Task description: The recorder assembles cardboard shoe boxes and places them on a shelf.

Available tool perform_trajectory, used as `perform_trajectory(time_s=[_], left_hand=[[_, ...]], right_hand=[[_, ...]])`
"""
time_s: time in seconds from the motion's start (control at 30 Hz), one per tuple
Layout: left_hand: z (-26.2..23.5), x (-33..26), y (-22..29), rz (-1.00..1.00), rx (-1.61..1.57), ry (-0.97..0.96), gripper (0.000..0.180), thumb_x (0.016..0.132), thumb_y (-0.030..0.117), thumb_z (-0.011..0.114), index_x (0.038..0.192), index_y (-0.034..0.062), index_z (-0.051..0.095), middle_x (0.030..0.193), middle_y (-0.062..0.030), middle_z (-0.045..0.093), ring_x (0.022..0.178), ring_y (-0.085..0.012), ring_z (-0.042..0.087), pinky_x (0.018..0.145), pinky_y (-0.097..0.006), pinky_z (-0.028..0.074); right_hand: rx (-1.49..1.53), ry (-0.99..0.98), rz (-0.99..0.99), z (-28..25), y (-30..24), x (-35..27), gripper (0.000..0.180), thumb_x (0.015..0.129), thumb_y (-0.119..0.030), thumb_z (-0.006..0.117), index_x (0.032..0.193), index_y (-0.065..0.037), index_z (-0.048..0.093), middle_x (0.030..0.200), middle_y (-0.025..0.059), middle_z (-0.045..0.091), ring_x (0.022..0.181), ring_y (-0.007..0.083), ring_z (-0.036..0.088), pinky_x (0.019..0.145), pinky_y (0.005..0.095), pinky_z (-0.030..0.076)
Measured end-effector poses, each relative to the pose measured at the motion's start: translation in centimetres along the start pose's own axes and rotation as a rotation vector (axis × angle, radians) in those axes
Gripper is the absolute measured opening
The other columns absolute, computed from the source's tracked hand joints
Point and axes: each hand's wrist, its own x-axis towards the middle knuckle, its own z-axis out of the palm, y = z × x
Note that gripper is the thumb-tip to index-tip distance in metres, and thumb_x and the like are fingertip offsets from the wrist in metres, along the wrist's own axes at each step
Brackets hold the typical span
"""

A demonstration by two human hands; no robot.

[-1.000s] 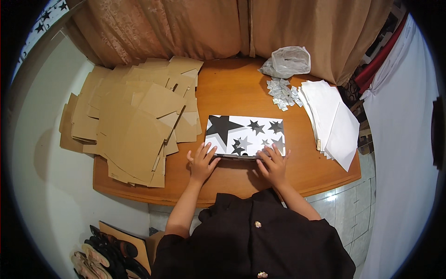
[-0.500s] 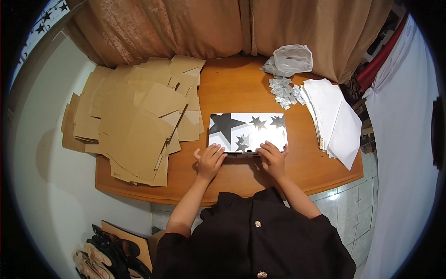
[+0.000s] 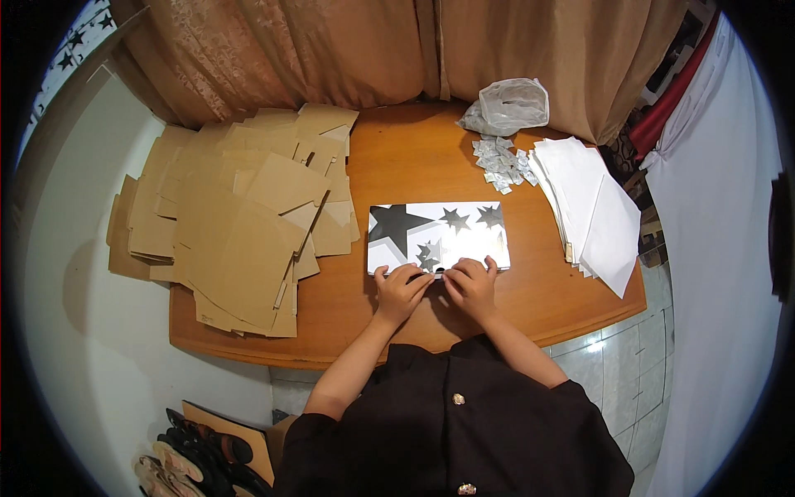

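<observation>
A white cardboard box [image 3: 464,240] with black and grey stars on its lid lies closed on the table in front of me. A small dark notch shows in the middle of its front edge. My left hand [image 3: 402,291] grips that edge just left of the notch, fingers curled and pressed together. On the other side of the notch, my right hand [image 3: 471,287] holds the same edge with bent fingers. Both sets of fingertips come close together there. The front wall of the box is mostly hidden by my hands.
Flat brown cardboard pieces [image 3: 240,240] are heaped on the left of the wooden table [image 3: 406,157]. At the back right stands an open clear plastic bag [image 3: 513,108], with small sachets [image 3: 499,161] spilled before it. A stack of white paper sheets [image 3: 588,207] lies at the right.
Both hands have moved inward along the front edge of the box, toward the notch and each other. The box stays closed in nearly the same place.
</observation>
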Motion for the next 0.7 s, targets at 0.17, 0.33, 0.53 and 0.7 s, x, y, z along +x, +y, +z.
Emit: perform_trajectory(time_s=[0.17,0.33,0.53,0.7], left_hand=[[-0.1,0.1,0.1,0.009,0.013,-0.009,0.008,0.075,0.022,0.069,0.083,0.0201,0.069,0.082,0.0047,0.061,0.088,-0.0121,0.060,0.082,-0.040,0.026],[0.0,0.1,-0.3,0.044,0.008,-0.002,0.008,0.075,0.021,0.069,0.083,0.0203,0.069,0.083,0.0048,0.062,0.088,-0.0122,0.060,0.082,-0.040,0.027],[0.3,-0.2,-0.2,0.031,-0.011,0.008,0.009,0.074,0.021,0.070,0.083,0.0203,0.069,0.085,0.0045,0.062,0.088,-0.0127,0.060,0.082,-0.040,0.028],[0.8,0.2,-0.1,-0.011,0.002,0.029,0.006,0.077,0.020,0.067,0.082,0.0180,0.067,0.079,0.0035,0.061,0.084,-0.0134,0.061,0.080,-0.038,0.030]], right_hand=[[0.009,-0.012,-0.089,0.1,0.3,-0.4,0.018,0.073,-0.018,0.068,0.091,-0.018,0.065,0.088,-0.0003,0.057,0.094,0.0175,0.057,0.092,0.0498,0.027],[-0.047,0.046,-0.142,0.9,1.1,-1.1,0.024,0.072,-0.014,0.068,0.095,-0.019,0.066,0.091,0.0006,0.057,0.095,0.0172,0.058,0.090,0.0489,0.031],[-0.052,0.041,-0.151,0.9,1.1,-1.3,0.025,0.071,-0.012,0.067,0.095,-0.017,0.066,0.091,0.0011,0.058,0.095,0.0170,0.058,0.091,0.0480,0.030],[-0.024,0.026,-0.060,0.6,0.5,-0.4,0.020,0.073,-0.012,0.067,0.093,-0.015,0.065,0.090,0.0014,0.058,0.097,0.0177,0.058,0.091,0.0451,0.031]])
